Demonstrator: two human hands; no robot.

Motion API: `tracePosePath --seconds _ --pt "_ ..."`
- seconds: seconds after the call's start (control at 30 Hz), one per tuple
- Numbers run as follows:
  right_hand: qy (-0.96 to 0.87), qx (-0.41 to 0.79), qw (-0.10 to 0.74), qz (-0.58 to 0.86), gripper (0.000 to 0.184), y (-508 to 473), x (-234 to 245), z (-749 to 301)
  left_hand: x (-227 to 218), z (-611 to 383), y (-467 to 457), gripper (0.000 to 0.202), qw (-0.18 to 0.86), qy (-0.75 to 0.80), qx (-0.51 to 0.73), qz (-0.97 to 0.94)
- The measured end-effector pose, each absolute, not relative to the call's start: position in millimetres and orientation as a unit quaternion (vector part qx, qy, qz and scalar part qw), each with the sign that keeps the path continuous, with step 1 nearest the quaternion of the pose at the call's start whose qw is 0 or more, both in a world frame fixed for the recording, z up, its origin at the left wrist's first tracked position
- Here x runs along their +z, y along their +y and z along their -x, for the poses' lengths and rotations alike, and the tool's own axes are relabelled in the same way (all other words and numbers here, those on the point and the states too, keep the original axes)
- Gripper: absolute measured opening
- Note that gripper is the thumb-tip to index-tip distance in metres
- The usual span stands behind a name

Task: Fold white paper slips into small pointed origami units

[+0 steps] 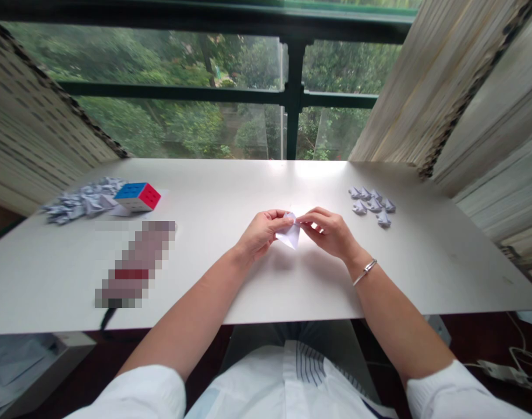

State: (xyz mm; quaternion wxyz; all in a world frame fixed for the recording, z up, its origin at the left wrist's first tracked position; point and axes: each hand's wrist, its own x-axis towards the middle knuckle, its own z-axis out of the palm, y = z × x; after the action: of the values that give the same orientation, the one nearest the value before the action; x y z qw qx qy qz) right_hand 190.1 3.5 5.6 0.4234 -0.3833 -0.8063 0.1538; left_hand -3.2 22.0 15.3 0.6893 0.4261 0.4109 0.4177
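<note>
A small folded piece of white paper (289,234) is held just above the white table (231,273), near its middle. My left hand (261,233) pinches the paper's left side with curled fingers. My right hand (329,231), with a silver bracelet on its wrist, pinches the top right edge of the same paper. Both hands meet at the fold.
Several small folded paper pieces (373,203) lie at the right back of the table. At the left back a heap of folded papers (80,201) lies beside a colour cube (137,196). A blurred-out object (135,265) lies at front left. Window behind, curtains at both sides.
</note>
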Motion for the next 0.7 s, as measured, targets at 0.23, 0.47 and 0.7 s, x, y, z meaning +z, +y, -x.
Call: tracePosePath --seconds 0.23,0.47,0.7 --pt "-0.820 0.124 0.398 0.392 0.020 3 7 -193 13 1 23 0.031 0.648 0.434 0.447 -0.438" --pt "-0.809 0.135 0.411 0.397 0.016 1 10 -192 11 -2 20 0.032 0.629 0.419 0.463 -0.464" --pt "-0.738 0.168 0.477 0.447 0.013 3 8 -183 10 -4 17 0.035 0.640 0.382 0.471 -0.471"
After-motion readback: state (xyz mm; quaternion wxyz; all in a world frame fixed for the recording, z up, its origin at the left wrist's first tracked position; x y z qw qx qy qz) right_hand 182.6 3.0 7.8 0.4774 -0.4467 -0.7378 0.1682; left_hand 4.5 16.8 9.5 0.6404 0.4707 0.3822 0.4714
